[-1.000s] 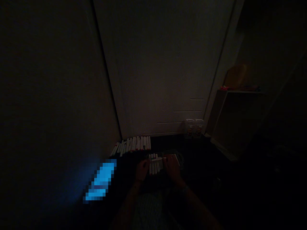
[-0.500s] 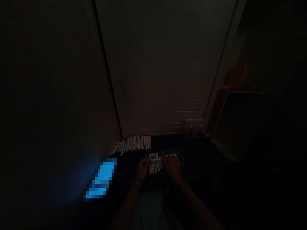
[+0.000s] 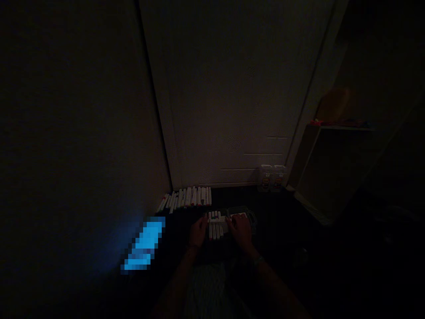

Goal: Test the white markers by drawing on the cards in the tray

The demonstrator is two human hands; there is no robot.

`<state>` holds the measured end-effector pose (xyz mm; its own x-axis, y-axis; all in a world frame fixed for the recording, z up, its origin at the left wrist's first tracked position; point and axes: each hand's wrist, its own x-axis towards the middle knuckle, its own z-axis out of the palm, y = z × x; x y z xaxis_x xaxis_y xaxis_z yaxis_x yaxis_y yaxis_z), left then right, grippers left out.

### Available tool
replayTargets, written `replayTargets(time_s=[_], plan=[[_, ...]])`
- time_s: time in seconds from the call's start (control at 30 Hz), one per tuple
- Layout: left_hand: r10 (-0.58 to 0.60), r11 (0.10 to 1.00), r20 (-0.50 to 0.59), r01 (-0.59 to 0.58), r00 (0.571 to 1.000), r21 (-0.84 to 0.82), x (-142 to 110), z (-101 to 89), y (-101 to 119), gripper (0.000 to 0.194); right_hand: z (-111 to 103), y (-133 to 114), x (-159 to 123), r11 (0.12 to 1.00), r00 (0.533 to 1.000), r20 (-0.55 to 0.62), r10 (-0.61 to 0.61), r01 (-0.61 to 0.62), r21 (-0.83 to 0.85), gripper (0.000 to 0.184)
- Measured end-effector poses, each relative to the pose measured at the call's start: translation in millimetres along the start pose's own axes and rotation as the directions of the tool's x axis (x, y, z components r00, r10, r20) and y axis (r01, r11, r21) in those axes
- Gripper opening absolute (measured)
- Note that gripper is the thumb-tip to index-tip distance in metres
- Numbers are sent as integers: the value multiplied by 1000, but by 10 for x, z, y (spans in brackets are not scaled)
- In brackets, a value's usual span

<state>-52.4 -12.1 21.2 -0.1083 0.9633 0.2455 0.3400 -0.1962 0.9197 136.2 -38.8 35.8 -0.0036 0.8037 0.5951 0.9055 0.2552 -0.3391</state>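
Note:
The scene is very dark. A clear plastic marker case [image 3: 250,212] lies opened flat in front of me, its lid side to the right. Several white markers [image 3: 215,230] are lined up upright in its left half, with one white marker [image 3: 217,219] lying crosswise over them. My left hand [image 3: 198,232] is curled at the case's left edge, close to that marker's left end. My right hand [image 3: 241,228] rests over the lid side, fingers apart above a white card [image 3: 239,215], its thumb near the marker's right end. Fingertip contact is hard to make out.
A row of loose white markers [image 3: 186,198] lies on the dark surface beyond, to the left. Two clear packages [image 3: 271,178] stand against the pale panel [image 3: 232,110]. A blurred blue screen [image 3: 146,241] glows at left; a shelf unit [image 3: 345,127] stands at right.
The view has shifted slightly, moving the scene a little to the right. Both hands stay at the case, and the crosswise marker remains between them.

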Motion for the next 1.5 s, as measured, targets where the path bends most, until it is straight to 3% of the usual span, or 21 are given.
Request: replayTargets(time_s=[0.63, 0.97, 1.5], plan=[[61, 995, -27, -58, 998, 84, -16, 4, 31, 43, 44, 44, -5, 1000, 1000, -1, 17, -17, 20, 28], [43, 999, 10, -43, 999, 10, 0, 6, -25, 51, 78, 48, -10, 999, 999, -29, 13, -14, -30, 35], [63, 994, -5, -63, 998, 87, -19, -8, 30, 47, 59, 42, -2, 999, 1000, -12, 28, -28, 27, 31]])
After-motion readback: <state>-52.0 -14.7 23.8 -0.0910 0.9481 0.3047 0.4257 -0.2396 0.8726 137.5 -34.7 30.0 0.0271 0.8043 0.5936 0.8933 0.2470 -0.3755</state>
